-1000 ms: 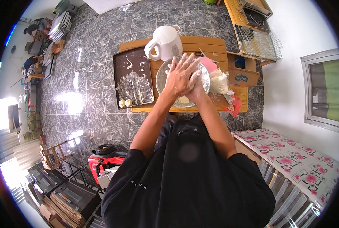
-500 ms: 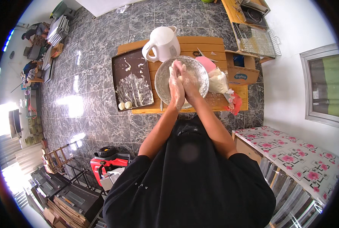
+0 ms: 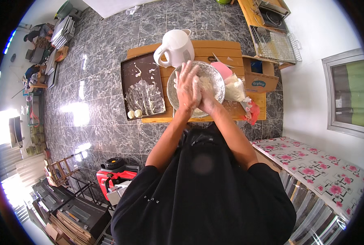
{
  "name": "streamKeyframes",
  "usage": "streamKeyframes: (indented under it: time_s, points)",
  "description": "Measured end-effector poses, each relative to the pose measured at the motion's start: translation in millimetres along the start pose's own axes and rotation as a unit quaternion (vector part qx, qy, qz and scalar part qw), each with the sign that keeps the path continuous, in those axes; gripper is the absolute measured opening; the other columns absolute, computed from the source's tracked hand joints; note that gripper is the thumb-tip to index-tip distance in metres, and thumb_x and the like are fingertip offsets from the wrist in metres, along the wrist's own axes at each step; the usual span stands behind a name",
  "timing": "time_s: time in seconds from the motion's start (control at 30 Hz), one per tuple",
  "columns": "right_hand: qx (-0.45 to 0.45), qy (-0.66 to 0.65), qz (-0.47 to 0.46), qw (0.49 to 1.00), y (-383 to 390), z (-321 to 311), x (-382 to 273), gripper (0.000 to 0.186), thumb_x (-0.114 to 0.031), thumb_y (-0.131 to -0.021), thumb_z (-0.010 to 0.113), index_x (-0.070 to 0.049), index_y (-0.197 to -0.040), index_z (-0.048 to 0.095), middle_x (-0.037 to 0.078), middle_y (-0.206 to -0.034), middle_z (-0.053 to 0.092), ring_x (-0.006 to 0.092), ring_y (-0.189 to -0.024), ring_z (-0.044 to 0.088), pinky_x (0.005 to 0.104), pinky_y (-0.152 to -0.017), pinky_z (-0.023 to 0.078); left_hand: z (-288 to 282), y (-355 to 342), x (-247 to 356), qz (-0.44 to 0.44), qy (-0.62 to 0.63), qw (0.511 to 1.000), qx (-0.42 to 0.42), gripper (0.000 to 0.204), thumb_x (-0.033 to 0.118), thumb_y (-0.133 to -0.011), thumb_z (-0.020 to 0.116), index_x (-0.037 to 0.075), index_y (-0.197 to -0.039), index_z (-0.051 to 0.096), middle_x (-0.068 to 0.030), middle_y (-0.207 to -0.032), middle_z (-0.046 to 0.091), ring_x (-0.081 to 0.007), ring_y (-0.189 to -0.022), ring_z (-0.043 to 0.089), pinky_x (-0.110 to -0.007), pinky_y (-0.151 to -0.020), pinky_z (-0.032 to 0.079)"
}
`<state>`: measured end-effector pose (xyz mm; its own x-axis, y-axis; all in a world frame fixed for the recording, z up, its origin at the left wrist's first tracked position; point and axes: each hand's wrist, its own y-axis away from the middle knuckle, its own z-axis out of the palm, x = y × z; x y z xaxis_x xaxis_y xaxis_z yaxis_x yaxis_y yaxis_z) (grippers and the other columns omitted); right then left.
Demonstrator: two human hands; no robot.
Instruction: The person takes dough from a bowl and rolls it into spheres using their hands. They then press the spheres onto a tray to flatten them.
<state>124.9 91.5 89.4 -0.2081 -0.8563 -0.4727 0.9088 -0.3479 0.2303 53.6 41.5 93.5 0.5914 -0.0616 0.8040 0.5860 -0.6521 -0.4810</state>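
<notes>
Over a metal bowl (image 3: 219,86) dusted with pale flour, my two hands are pressed together. My left hand (image 3: 186,86) lies on top, its floury fingers stretched out. Beneath it my right hand (image 3: 206,103) faces up against the left palm, with most of its fingers covered. Anything between the palms is hidden. Inside the bowl lies a pale, crumbly floury mass (image 3: 206,83). Left of the bowl is a dark baking tray (image 3: 143,61) smeared with white fat. Two pale round dough balls (image 3: 134,114) sit in its near left corner.
A white electric kettle (image 3: 177,48) stands behind the bowl on the wooden table (image 3: 214,45). Scissors (image 3: 220,60), a pink piece (image 3: 221,69) and an open bag of white stuff (image 3: 234,87) lie to the right. Beyond them is a cardboard box (image 3: 260,81). Two people work at far left.
My hands were upright, palm to palm, with fingers pointing away. Now the left has turned over the right and slid slightly left, its fingers spread a little.
</notes>
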Motion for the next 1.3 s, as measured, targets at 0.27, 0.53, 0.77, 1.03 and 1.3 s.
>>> streamKeyframes:
  time_s: [0.27, 0.53, 0.77, 1.03, 1.3]
  points:
    - [-0.111, -0.062, -0.022, 0.992, -18, -16, 15, 0.06, -0.044, -0.102, 0.029, 0.0, -0.143, 0.033, 0.017, -0.144, 0.041, 0.0317, -0.131, 0.042, 0.0419, -0.113, 0.031, 66, 38, -72, -0.037, -0.259, 0.953, 0.15, 0.036, 0.009, -0.078, 0.053, 0.0, -0.111, 0.066, -0.0221, -0.12, 0.062, -0.0357, -0.119, 0.054, -0.045, -0.107, 0.035]
    - [0.024, -0.157, -0.114, 0.981, -5, -17, -13, 0.052, -0.038, -0.103, 0.028, 0.0, -0.137, 0.041, 0.014, -0.136, 0.049, 0.0253, -0.125, 0.048, 0.0399, -0.112, 0.035, 15, 12, 5, 0.124, 0.042, 0.988, -0.081, 0.026, 0.009, -0.086, 0.052, -0.005, -0.106, 0.064, -0.0218, -0.111, 0.065, -0.0355, -0.114, 0.058, -0.044, -0.101, 0.042]
    - [0.039, 0.024, -0.096, 0.994, -8, -21, 4, 0.064, -0.056, -0.099, 0.033, -0.005, -0.137, 0.041, 0.009, -0.137, 0.046, 0.0212, -0.124, 0.045, 0.0346, -0.109, 0.032, 30, 13, -21, -0.321, 0.385, 0.861, 0.09, 0.034, 0.024, -0.098, 0.046, -0.005, -0.101, 0.064, -0.0167, -0.103, 0.066, -0.0278, -0.098, 0.063, -0.036, -0.09, 0.047]
    - [0.268, 0.353, -0.228, 0.867, -14, -48, 25, 0.062, -0.045, -0.104, 0.028, -0.002, -0.147, 0.028, 0.017, -0.152, 0.03, 0.0254, -0.139, 0.03, 0.0362, -0.115, 0.022, 26, 32, -49, -0.515, 0.544, 0.635, 0.191, 0.038, 0.037, -0.099, 0.048, 0.003, -0.082, 0.057, -0.0081, -0.081, 0.061, -0.0166, -0.069, 0.057, -0.032, -0.061, 0.048]
    - [0.058, -0.135, -0.01, 0.989, -9, -48, 19, 0.054, -0.04, -0.104, 0.026, 0.002, -0.135, 0.042, 0.017, -0.136, 0.048, 0.0273, -0.131, 0.044, 0.0418, -0.108, 0.038, 2, 17, -10, -0.177, 0.299, 0.938, 0.001, 0.044, 0.023, -0.103, 0.042, -0.004, -0.074, 0.061, -0.0095, -0.074, 0.063, -0.018, -0.069, 0.058, -0.03, -0.072, 0.046]
